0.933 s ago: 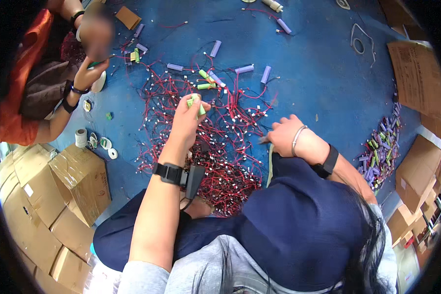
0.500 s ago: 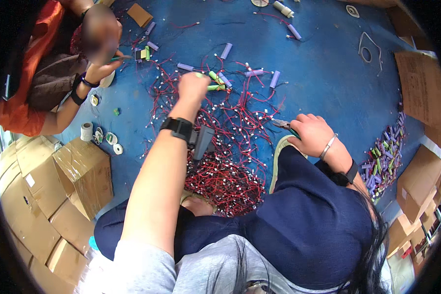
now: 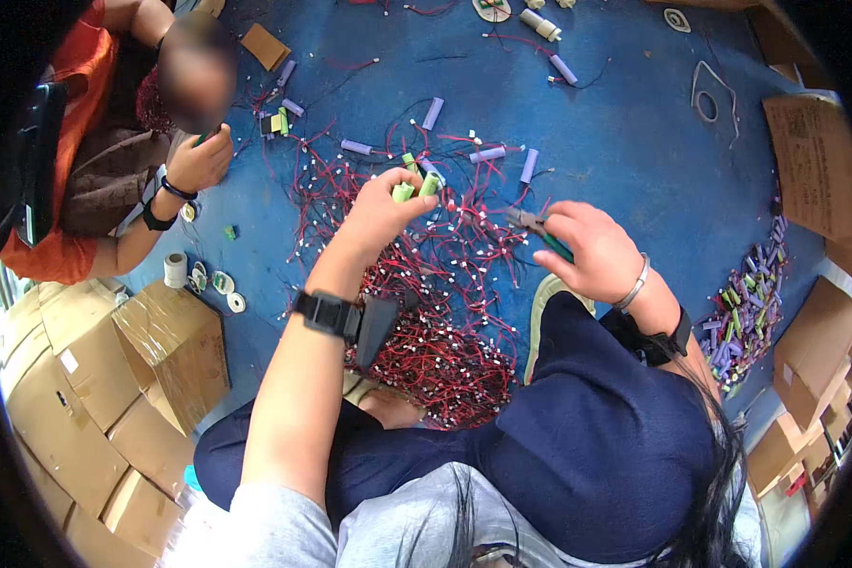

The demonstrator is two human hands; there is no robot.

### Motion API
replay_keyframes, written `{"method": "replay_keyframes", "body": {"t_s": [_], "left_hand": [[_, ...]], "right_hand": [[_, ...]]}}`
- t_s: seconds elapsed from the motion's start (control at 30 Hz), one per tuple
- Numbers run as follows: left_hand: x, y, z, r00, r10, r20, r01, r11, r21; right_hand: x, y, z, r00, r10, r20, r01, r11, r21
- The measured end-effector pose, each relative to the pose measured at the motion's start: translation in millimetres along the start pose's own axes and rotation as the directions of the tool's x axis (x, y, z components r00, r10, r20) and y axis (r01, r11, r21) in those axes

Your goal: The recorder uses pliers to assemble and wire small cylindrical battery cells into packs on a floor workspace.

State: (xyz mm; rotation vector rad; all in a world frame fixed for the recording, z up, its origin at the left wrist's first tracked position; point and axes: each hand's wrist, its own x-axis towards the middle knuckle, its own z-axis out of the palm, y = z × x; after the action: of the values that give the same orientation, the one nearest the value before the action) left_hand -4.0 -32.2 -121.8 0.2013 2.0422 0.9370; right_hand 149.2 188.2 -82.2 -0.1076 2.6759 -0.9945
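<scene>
My left hand (image 3: 379,216) is over the far part of the wire heap, with its fingers closed around a green battery cell (image 3: 402,192). A second green battery cell (image 3: 430,185) shows at its fingertips. Just beyond lies another green cell (image 3: 410,163) beside purple ones. My right hand (image 3: 592,248) grips a pair of pliers (image 3: 530,222) with green handles, their metal jaws pointing left toward the wires. Under and between my hands spreads a heap of thin red and black wires (image 3: 445,355) with small white connectors.
Loose purple cells (image 3: 529,166) lie on the blue floor (image 3: 625,123). A pile of purple and green cells (image 3: 743,303) is at the right, by cardboard boxes (image 3: 809,170). At the left are a taped carton (image 3: 185,346), a white roll (image 3: 175,270) and a seated co-worker's hand (image 3: 199,163).
My left hand has drawn nearer and turned, so the green cells in its fingers now show. The pliers in my right hand have shifted slightly left. The co-worker's hand has moved.
</scene>
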Motion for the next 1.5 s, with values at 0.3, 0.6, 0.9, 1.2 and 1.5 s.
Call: {"method": "replay_keyframes", "body": {"t_s": [0.3, 0.6, 0.9, 1.2, 1.5], "left_hand": [[-50, 55, 0, 0.977, 0.173, -0.126, -0.164, 0.983, 0.082], [-62, 68, 6, 0.972, 0.229, -0.048, -0.233, 0.931, -0.279], [-67, 72, 17, 0.915, 0.391, -0.102, -0.404, 0.899, -0.171], [-71, 78, 7, 0.871, 0.489, -0.047, -0.491, 0.865, -0.106], [-73, 76, -5, 0.863, 0.376, 0.338, -0.084, 0.766, -0.637]], "right_hand": [[14, -29, -17, 0.884, -0.118, -0.453, 0.115, 0.993, -0.034], [20, -31, -23, 0.823, -0.253, -0.509, 0.091, 0.943, -0.321], [15, -35, -22, 0.827, -0.226, -0.514, 0.129, 0.968, -0.217], [2, -35, -29, 0.995, 0.091, -0.028, -0.055, 0.794, 0.606], [-3, -37, -23, 0.965, -0.203, 0.169, -0.181, -0.044, 0.982]]}}
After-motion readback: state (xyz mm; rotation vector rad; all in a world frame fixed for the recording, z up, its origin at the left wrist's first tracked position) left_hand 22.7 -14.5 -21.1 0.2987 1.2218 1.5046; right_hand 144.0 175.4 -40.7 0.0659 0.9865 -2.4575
